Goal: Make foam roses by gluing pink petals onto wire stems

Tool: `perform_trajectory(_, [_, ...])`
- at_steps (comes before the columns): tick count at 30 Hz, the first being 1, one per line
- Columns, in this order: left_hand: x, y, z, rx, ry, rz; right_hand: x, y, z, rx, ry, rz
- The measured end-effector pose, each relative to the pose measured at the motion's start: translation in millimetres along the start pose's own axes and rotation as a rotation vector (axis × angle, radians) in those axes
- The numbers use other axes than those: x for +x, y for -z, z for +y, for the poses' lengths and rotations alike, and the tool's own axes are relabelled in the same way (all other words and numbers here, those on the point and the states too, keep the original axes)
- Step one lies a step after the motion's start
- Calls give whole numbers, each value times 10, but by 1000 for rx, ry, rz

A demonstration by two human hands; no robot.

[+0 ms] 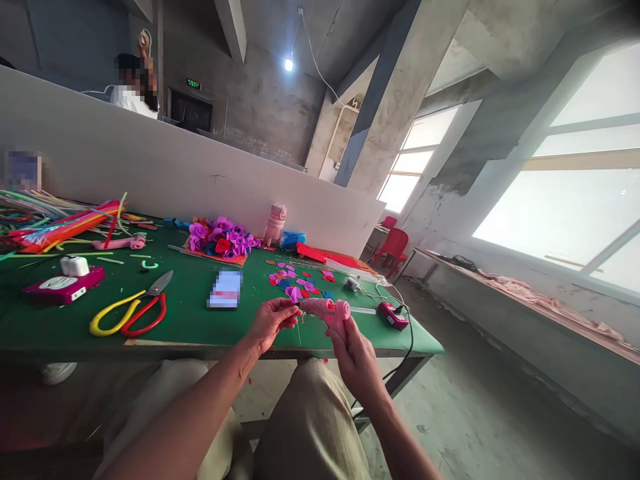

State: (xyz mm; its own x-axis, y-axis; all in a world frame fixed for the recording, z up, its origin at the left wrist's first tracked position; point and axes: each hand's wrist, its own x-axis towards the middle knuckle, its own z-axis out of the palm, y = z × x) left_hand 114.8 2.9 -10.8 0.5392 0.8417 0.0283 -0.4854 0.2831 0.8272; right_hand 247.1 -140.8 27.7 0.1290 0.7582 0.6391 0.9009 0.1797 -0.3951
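My right hand (353,357) is wrapped round the handle of a pink hot glue gun (323,307). A pale glue stick (363,311) sticks out of its back end, and its nozzle points left. Close to the nozzle, my left hand (273,323) has its fingers pinched on a small purple paper petal (293,293), partly hidden by the fingertips. Loose purple, red and blue petals (285,270) are scattered on the green table (190,331) just beyond my hands.
Scissors (145,307) with yellow and red handles, a phone (225,290) and a purple power strip (65,285) lie to the left. Behind are purple flowers (220,237) and craft stems (75,227). A second power block (393,315) with a cable sits right. A white partition (200,173) borders the table.
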Motion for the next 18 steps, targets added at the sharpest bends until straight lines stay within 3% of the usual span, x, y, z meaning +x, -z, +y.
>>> perform_trajectory(18, [-23, -19, 24, 0, 21, -28, 1, 21, 25, -24, -95, 22])
